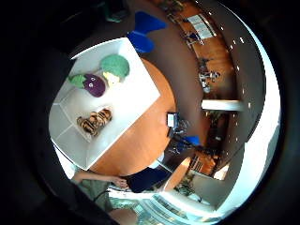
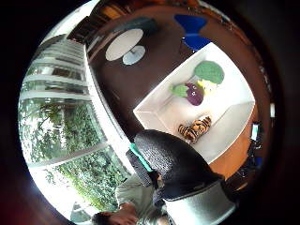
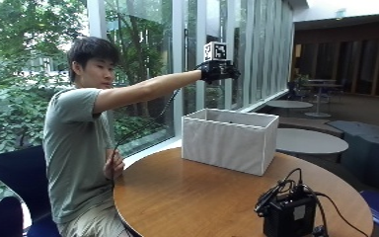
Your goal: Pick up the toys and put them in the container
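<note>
We find the box (image 3: pixel 229 140) on the worktop (image 3: pixel 196 197), holding broccoli (image 1: pixel 115 66), eggplant (image 1: pixel 93 85) and tiger (image 1: pixel 95 121). All look soft and light; we judge them best pinched mid-body. The grip (image 3: pixel 217 71) hangs well above the box, holding nothing, fingers loosely curled.

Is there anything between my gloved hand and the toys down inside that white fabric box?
Nothing visible. The black-gloved right hand hangs above the open white fabric box. Below it, the purple plush eggplant, green plush broccoli and striped plush tiger lie uncovered on the box floor.
</note>
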`<state>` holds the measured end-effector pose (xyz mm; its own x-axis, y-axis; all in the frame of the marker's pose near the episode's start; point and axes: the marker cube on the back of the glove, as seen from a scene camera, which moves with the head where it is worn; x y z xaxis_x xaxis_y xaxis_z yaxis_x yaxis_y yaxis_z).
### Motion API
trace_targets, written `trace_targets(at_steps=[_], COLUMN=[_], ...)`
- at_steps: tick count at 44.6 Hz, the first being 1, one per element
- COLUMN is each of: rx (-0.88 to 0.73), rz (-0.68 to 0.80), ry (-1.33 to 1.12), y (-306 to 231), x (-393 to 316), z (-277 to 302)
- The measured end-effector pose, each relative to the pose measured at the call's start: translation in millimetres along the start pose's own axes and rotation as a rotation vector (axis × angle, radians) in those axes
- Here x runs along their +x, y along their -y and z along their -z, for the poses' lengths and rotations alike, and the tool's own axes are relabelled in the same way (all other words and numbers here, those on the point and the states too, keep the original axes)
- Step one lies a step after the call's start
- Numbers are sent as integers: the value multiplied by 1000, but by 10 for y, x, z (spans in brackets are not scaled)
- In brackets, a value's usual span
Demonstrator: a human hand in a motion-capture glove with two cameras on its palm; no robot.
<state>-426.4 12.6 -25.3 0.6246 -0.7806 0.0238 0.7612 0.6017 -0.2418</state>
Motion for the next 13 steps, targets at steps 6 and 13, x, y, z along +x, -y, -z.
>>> trace_targets(at_steps=[6,13], rx=[11,14], rz=[-49,-110], ry=[11,0], y=[-105,-130], x=[-42,-10], z=[-29,-34])
